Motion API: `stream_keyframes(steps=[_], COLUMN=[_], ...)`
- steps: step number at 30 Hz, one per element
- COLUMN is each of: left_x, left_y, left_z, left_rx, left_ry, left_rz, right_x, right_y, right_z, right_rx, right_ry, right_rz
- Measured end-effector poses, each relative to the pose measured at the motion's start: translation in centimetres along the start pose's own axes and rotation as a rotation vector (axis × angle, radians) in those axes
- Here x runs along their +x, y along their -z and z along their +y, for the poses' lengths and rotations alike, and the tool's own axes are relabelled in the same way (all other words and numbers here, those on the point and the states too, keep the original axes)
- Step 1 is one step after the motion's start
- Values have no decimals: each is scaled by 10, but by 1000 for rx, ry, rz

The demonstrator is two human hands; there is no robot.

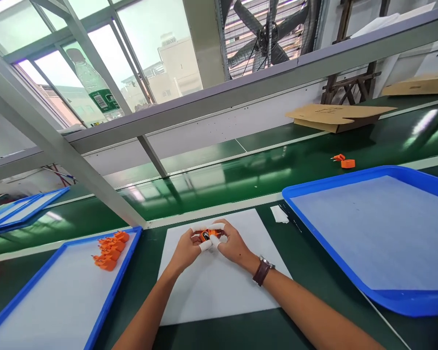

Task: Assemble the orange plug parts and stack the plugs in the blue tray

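My left hand (187,249) and my right hand (232,243) are both closed around a small orange plug casing (205,236), with its dark inside facing me. White covers wrap several of my fingertips. The casing is held just over a white sheet (197,296) on the dark green table, and my fingers partly hide it. To the left, several similar orange casings (111,250) stand in a row in a blue-rimmed tray (118,287). Two more orange pieces (348,164) lie on the green conveyor belt beyond, one with thin pins showing.
At right stands a large blue tray (354,279) lined with white. A small white scrap (279,214) lies beside it. Ahead runs the green belt (204,177), bearing a flat cardboard box (336,116). A grey shelf frame (219,104) crosses above, with a plastic bottle (95,87).
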State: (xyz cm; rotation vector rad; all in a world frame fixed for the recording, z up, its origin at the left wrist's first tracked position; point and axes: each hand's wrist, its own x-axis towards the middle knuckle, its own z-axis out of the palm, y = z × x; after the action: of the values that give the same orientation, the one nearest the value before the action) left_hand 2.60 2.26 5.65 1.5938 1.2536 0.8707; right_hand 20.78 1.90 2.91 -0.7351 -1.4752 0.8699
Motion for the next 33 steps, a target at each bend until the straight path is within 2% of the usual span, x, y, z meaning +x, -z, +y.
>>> stream_keyframes(steps=[2,7,10,15,20,22,24,27,31,33], left_x=[-10,-23,-23,-26,-31,-33,-34,-35,-35,-36], left_y=[2,-2,-4,0,2,2,4,6,3,-1], left_z=[-2,-14,-22,-28,-27,-25,-23,-25,-32,-35], left_rx=[-101,-172,-145,36,119,104,52,12,210,316], left_ry=[27,-43,-111,-222,-209,-175,-160,-174,-256,-316], left_rz=[4,34,67,138,228,201,125,27,102,151], right_x=[-3,-9,-11,-12,-15,-16,-16,-17,-19,-20], right_y=[-2,-10,-13,-20,-24,-24,-23,-19,-13,-11], right_z=[0,0,-5,-14,-10,-8,-6,-5,-7,-9], right_rx=[-17,-88,-86,64,129,110,63,-64,-352,-458], right_ry=[30,-5,-112,-395,-482,-478,-464,-370,-76,10], right_rz=[-39,-36,-30,-32,-67,-65,-47,-26,-117,-185])
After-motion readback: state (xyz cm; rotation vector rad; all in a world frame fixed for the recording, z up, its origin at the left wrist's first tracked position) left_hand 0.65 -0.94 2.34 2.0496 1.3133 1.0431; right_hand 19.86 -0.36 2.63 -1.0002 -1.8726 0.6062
